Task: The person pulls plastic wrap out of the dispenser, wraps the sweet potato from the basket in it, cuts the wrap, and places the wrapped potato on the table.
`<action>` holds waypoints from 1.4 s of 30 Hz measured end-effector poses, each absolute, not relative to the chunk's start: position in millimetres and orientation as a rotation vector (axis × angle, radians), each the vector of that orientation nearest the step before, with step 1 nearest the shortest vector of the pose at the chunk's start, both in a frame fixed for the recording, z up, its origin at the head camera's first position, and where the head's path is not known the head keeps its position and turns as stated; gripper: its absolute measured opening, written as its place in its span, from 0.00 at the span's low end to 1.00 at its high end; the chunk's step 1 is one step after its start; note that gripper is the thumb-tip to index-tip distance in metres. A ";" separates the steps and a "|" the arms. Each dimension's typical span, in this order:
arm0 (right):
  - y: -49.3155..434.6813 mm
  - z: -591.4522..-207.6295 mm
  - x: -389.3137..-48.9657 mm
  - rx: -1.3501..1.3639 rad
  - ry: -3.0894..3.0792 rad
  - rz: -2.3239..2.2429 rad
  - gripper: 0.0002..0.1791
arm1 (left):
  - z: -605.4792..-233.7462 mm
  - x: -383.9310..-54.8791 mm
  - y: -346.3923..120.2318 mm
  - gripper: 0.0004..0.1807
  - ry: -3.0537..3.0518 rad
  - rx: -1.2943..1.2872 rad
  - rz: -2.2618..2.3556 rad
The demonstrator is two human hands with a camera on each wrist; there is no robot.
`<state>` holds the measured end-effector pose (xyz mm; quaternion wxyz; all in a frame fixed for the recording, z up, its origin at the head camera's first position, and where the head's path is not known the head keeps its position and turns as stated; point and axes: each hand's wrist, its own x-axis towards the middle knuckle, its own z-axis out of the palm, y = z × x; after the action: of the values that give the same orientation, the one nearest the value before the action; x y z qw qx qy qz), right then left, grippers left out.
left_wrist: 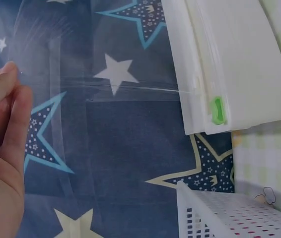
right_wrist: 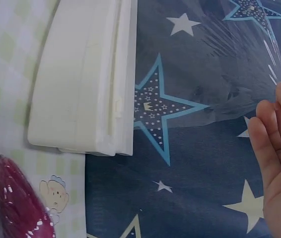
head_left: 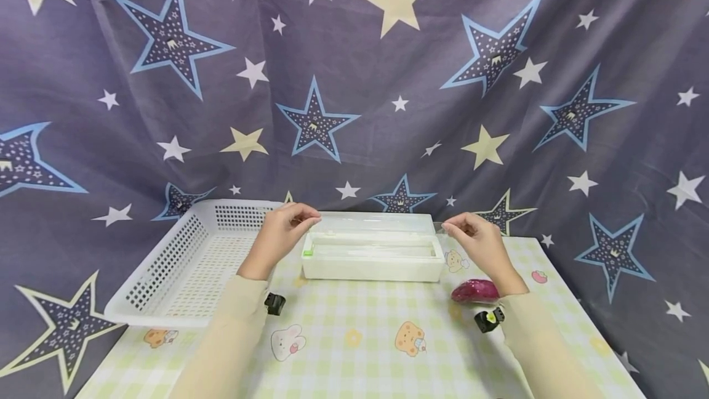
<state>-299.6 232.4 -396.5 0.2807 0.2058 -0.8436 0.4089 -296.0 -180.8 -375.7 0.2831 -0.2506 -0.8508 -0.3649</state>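
A white cling film dispenser [head_left: 373, 268] sits at the back of the table, its translucent lid [head_left: 376, 223] raised and a film roll visible inside. From it a clear sheet of cling film [left_wrist: 105, 91] stretches out between both hands. My left hand [head_left: 282, 236] pinches one corner of the sheet between thumb and fingertips, above the dispenser's left end. Past the right end, my right hand [head_left: 484, 248] pinches the other corner; the film [right_wrist: 220, 69] shows creases near those fingertips. A green slider [left_wrist: 218, 110] marks the dispenser's left end.
To the left stands a white perforated plastic basket [head_left: 160, 251]. A shiny purple-red tapered vegetable [head_left: 475, 290] lies on the checked tablecloth [head_left: 354, 313], near the right wrist. A star-patterned curtain [head_left: 354, 79] hangs right behind the table.
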 end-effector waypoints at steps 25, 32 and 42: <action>232.9 -351.1 -290.5 0.580 -2.122 1.019 0.02 | -331.2 -278.8 -180.6 0.04 -2.164 -0.675 -0.831; 232.2 -341.0 -286.7 0.578 -2.068 0.986 0.02 | -318.4 -273.8 -179.7 0.04 -2.094 -0.725 -0.811; 232.3 -332.4 -282.7 0.582 -2.025 0.980 0.04 | -306.6 -267.2 -179.6 0.05 -2.072 -0.728 -0.793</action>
<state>-282.7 232.3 -332.4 0.3977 0.2297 -0.7995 0.3870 -267.2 -179.6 -306.6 0.3925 -0.2868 -0.8162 -0.3123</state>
